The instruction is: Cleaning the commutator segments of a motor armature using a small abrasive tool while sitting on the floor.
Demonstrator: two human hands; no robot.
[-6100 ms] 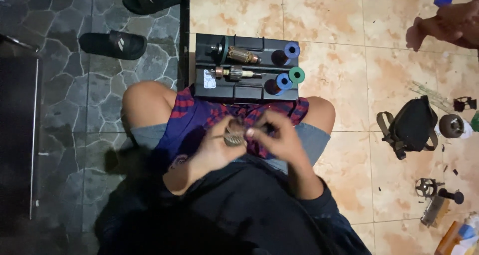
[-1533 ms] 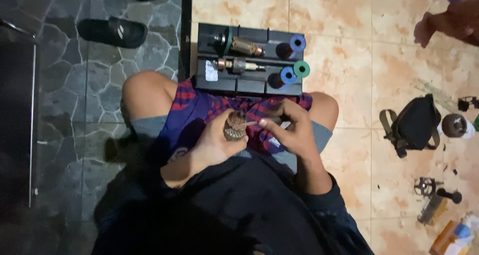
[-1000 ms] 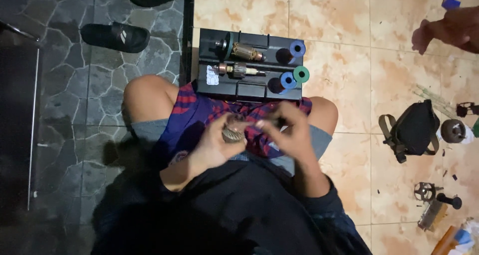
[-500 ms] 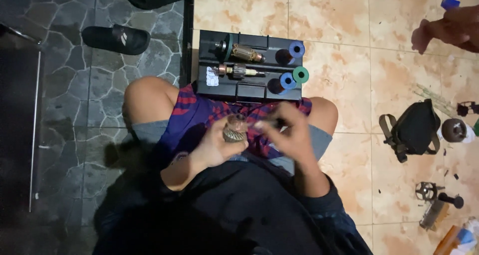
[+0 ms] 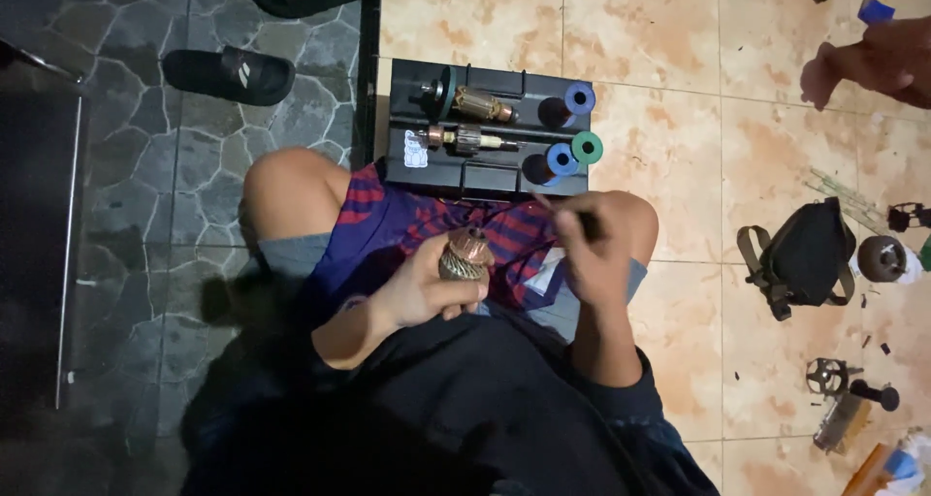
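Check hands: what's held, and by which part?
Left hand holds a copper-wound motor rotor, fingers around its lower body. Right hand pinches something thin and dark; too blurred to tell.

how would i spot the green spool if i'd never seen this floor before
Find the black tray on the tan tiles just beyond the seated person's knees. Along its right end sit three round spools; the green spool is the one furthest right, beside the lower blue spool. It is the only green one; the other two are blue.
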